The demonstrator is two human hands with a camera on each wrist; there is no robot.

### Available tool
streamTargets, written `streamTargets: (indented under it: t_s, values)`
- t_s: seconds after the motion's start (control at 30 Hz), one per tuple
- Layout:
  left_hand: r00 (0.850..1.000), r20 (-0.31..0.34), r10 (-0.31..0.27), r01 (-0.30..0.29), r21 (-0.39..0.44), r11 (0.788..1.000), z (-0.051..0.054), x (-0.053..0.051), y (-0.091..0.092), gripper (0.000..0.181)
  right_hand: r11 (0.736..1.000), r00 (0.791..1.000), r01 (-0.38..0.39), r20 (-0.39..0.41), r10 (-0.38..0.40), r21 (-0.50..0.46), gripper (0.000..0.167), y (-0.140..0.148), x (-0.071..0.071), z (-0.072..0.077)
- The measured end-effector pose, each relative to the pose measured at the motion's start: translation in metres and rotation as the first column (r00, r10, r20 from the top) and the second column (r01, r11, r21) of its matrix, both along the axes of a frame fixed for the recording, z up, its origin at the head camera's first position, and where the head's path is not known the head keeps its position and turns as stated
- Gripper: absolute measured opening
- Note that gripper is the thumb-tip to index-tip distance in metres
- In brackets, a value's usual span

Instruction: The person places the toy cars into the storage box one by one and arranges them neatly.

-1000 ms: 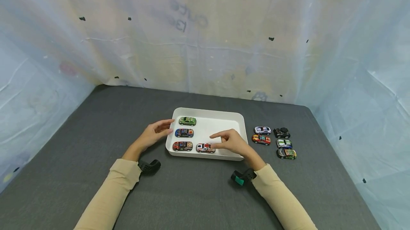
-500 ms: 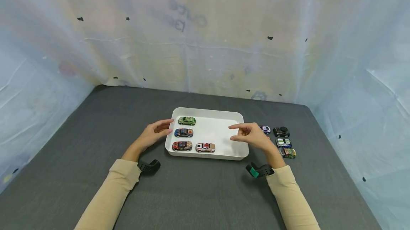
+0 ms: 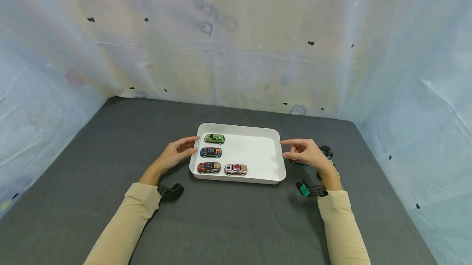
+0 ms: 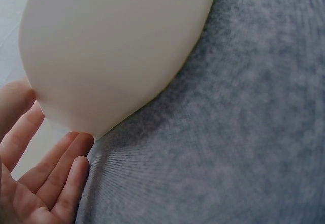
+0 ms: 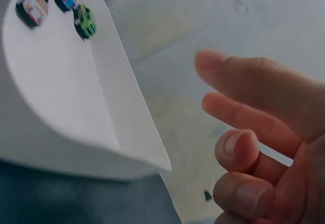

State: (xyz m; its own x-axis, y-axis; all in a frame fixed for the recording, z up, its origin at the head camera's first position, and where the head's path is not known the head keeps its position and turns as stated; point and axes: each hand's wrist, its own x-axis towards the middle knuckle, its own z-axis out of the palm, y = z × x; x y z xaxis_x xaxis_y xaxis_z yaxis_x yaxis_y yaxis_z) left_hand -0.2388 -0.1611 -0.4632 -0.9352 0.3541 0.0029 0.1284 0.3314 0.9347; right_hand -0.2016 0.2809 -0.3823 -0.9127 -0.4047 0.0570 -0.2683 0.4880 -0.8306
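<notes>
At the left end of the white tray [image 3: 254,146], my left hand [image 3: 173,157] touches the rim with thumb and fingertips. The left wrist view shows the fingers of that hand [image 4: 48,170] relaxed against the outer wall of the tray [image 4: 106,46]. Inside the tray are a green car [image 3: 214,138], a blue car [image 3: 211,152], a red car [image 3: 209,167] and a white-and-red car [image 3: 236,169]. Just beyond the right rim hovers my right hand [image 3: 309,153], thumb and index apart, holding nothing; in the right wrist view this hand [image 5: 269,137] is beside the tray [image 5: 56,92].
Right of the tray, several toy cars lie partly or wholly hidden by the right hand, among them a black one [image 3: 326,151] and a red one [image 3: 298,162]. Grey cloth [image 3: 228,224] covers the table, and pale sheeting [image 3: 236,72] hangs behind it.
My right hand has left the white-and-red car in the tray and moved right, past the tray's right rim, over the loose cars. The left hand has stayed at the left rim.
</notes>
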Motion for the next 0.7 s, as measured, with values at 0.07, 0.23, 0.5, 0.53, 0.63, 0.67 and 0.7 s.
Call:
streamTargets:
  t_s: [0.07,0.23,0.5,0.53,0.63,0.67,0.7]
  values:
    - [1.000,0.000,-0.001,0.001,-0.005,1.000,0.001,0.000,0.000,0.055,1.000,1.000,0.014,0.004,-0.014,0.002,0.041,0.006,-0.001,-0.001]
    - [1.000,0.005,-0.004,0.004,-0.002,1.000,0.001,0.000,0.000,0.054,0.998,0.998,0.063,0.004,-0.063,0.008,0.040,0.017,0.000,-0.002]
    - [1.000,0.012,0.002,-0.002,0.002,1.000,0.000,-0.001,-0.001,0.055,0.990,0.991,0.134,-0.012,-0.133,0.049,0.040,0.029,0.002,-0.003]
    - [1.000,0.013,0.003,-0.003,0.002,1.000,0.000,-0.001,-0.001,0.054,0.989,0.990,0.138,-0.013,-0.137,0.060,0.041,0.031,0.002,-0.003]
    - [1.000,0.013,0.002,-0.002,0.001,1.000,0.000,0.000,-0.001,0.054,0.984,0.988,0.155,-0.005,-0.155,0.083,0.042,0.035,0.003,-0.004]
    - [1.000,0.014,0.001,-0.001,0.002,1.000,0.000,0.000,-0.001,0.054,0.983,0.987,0.160,-0.001,-0.160,0.088,0.043,0.036,0.003,-0.004]
    - [1.000,0.015,0.000,0.000,0.003,1.000,0.000,0.000,-0.001,0.054,0.982,0.986,0.163,0.005,-0.164,0.092,0.043,0.037,0.002,-0.005]
